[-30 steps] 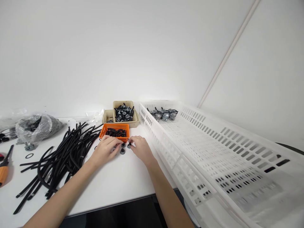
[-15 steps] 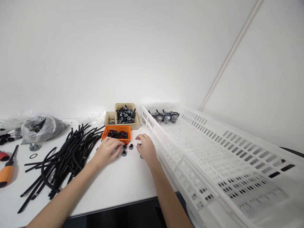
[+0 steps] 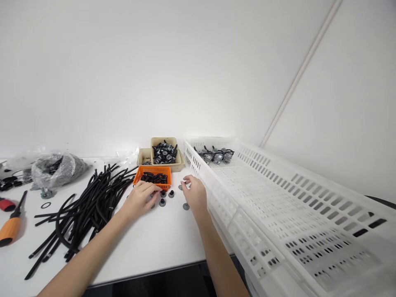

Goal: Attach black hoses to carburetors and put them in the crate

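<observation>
My left hand point(image 3: 142, 199) has its thumb and index fingertips closed at the black top of a small grey-based part point(image 3: 163, 193). Right beside it stand two more such parts, one grey-based piece point(image 3: 162, 202) nearer me and another point(image 3: 171, 194) to the right. Another grey piece shows partly under my left fingers. With fingers bent and thumb apart from the index finger, my right hand point(image 3: 194, 194) hovers by a grey disc point(image 3: 180, 187). Below its thumb lies another grey piece point(image 3: 186, 206) on the white table point(image 3: 154, 243).
An orange basket point(image 3: 169, 176) of black pieces stands just behind my hands, with beige trays point(image 3: 179, 166) behind it. A large white crate point(image 3: 222, 194) borders the right side. Black tubes point(image 3: 83, 210), a bubble-wrap bag point(image 3: 66, 171) and an orange-handled screwdriver point(image 3: 10, 229) lie left.
My right hand has shifted slightly up and right, exposing the grey disc and the grey piece by it. My left hand stays at the same part. The view has tilted slightly.
</observation>
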Demonstrator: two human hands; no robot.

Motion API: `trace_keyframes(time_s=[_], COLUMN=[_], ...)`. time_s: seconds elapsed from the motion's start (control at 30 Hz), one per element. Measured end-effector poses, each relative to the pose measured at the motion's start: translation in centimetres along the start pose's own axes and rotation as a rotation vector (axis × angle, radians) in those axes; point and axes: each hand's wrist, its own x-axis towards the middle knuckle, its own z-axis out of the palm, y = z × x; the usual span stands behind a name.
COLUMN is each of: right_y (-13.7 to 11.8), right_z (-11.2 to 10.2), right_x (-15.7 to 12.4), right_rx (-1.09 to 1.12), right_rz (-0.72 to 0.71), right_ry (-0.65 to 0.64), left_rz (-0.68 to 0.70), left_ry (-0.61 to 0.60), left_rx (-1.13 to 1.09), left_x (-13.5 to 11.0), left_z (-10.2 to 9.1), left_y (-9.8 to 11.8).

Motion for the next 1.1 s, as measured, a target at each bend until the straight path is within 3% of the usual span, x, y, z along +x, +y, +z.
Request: trace_keyframes(time_s=[0.07,0.13,0.37,0.5,0.6,0.7,0.77,0.87,0.97,1.1], right_y=[-0.4,-1.2,-6.3,-9.0,-8.9,-6.8,-5.0,-3.3,-3.3,-3.7], right_z=[0.0,-0.1,-0.5,0.2,1.3,2.7,3.4,4.0,4.2,4.4], right_x=[0.3,0.5,1.2,3.1,4.6,5.4,5.5,5.2,4.9,4.7], right_rx=[0.135,0.272,0.551,0.614,0.639,0.515,0.282,-0.02,-0.155,-0.177], right_rz=[-0.056,-0.109,-0.266,-0.36,-0.358,-0.328,-0.329,-0.377,-0.405,-0.417], right_ry=[0.113,0.143,-0.226,-0.288,-0.324,-0.287,-0.23,-0.246,-0.305,-0.354], left_rz=[-0.018,-0.055,-0.319,-0.454,-0.577,-0.697,-0.728,-0.724,-0.717,-0.712], left_ry=[-0.001,0.004,0.084,0.216,0.367,0.484,0.517,0.516,0.497,0.468], left_rx=[0.001,0.002,-0.047,-0.174,-0.277,-0.361,-0.401,-0.409,-0.379,-0.35], left_x=[0.0,-0.1,-0.3,0.0,0.3,0.5,0.5,0.3,0.3,0.6], left_z=[0.1,0.2,0.8,0.6,0.2,0.0,0.1,0.3,0.4,0.2], left_y=[0.0,-0.1,-0.8,-1.2,-1.6,-2.1,-2.3,-2.6,-2.6,-2.4])
